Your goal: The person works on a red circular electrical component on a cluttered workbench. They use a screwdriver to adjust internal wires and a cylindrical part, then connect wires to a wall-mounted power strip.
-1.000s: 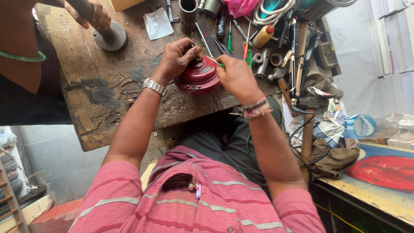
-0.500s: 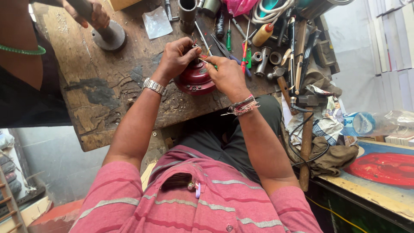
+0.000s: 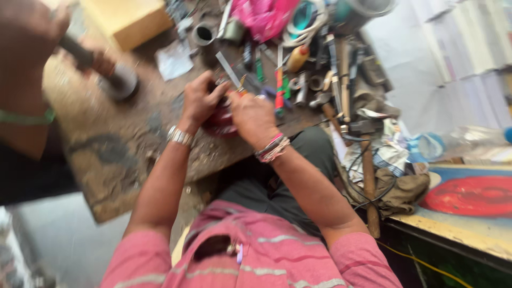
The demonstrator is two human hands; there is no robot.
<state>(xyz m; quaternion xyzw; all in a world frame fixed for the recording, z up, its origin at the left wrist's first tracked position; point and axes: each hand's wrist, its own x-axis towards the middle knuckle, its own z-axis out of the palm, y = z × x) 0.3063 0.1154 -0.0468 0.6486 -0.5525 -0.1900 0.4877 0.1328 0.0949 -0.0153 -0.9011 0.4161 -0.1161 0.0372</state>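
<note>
A yellow box (image 3: 128,20) stands at the workbench's (image 3: 117,154) far edge; beside it lies a crumpled pink bag (image 3: 264,16), possibly plastic packaging.

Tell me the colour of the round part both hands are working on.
Dark red; the round part shows in the head view, between the left hand and right hand, though blurred.

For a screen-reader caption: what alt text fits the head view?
Blurred view down on a person's left hand and right hand gripping a red round part on a worn wooden workbench. Scattered hand tools lie beyond, and another person's hand holds a dark handle at left.
</note>
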